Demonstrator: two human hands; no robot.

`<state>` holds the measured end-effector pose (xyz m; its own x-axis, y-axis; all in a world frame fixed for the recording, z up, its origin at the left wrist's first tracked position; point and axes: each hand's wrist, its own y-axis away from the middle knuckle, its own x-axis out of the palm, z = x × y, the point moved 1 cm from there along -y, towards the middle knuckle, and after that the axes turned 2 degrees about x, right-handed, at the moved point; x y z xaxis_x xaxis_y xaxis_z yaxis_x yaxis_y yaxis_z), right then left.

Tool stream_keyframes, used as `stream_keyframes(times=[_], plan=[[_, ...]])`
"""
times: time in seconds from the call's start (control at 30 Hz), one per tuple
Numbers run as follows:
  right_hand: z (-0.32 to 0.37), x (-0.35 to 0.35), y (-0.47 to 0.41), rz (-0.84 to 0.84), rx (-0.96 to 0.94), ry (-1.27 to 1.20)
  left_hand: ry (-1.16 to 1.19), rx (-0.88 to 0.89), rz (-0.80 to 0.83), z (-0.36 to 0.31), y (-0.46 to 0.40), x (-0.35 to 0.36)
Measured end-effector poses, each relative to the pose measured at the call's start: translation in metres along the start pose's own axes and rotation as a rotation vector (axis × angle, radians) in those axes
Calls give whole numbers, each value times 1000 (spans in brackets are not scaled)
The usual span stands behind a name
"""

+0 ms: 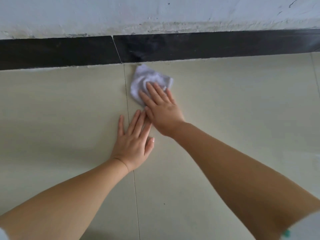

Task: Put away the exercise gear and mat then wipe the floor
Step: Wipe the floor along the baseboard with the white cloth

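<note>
**Cloth pressed flat to the floor near the skirting**

The right hand [161,108] lies palm-down with straight, slightly spread fingers pressing on a crumpled white cloth [149,82]. The cloth sits on the pale tiled floor [233,110], its far tip just reaching the foot of the black skirting board [190,45], and its left edge just right of a thin grout line [127,101] that runs toward the wall.

The left hand [133,144] rests flat on the floor with fingers straight and close together, holding nothing; its fingertips touch the heel side of the right hand. It straddles the grout line.

No container shows in view. Above the skirting rises a scuffed white wall [155,13]. Bare tile spreads wide to the left and right of both hands and back toward the person; ahead, the skirting closes off the floor just beyond the cloth.
</note>
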<state>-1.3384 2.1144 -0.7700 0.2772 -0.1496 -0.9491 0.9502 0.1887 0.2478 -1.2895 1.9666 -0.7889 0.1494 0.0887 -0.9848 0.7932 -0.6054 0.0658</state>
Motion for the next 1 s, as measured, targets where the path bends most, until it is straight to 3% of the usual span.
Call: stream_keyframes(times=[0.13,0.27,0.37,0.43,0.53,0.73,0.9,1.0], plan=[[-26,-2,-4,-2,9,-13,-8,13,-14,1,0,1],[-127,-14,44,-131,527,-114,1,32,-10,2,1,2],[-190,-32,89,-8,899,-149,14,25,1,2,1,2],[-194,-33,101,29,987,-170,29,15,25,2,0,1],[-139,-18,106,31,944,-216,45,4,69,1,-1,-2],[21,26,175,319,483,-74,78,-28,140,0,-2,-9],[31,25,197,414,314,34,84,-11,141,3,-3,-7],[37,12,191,562,274,67,92,-18,136,2,-3,-4]])
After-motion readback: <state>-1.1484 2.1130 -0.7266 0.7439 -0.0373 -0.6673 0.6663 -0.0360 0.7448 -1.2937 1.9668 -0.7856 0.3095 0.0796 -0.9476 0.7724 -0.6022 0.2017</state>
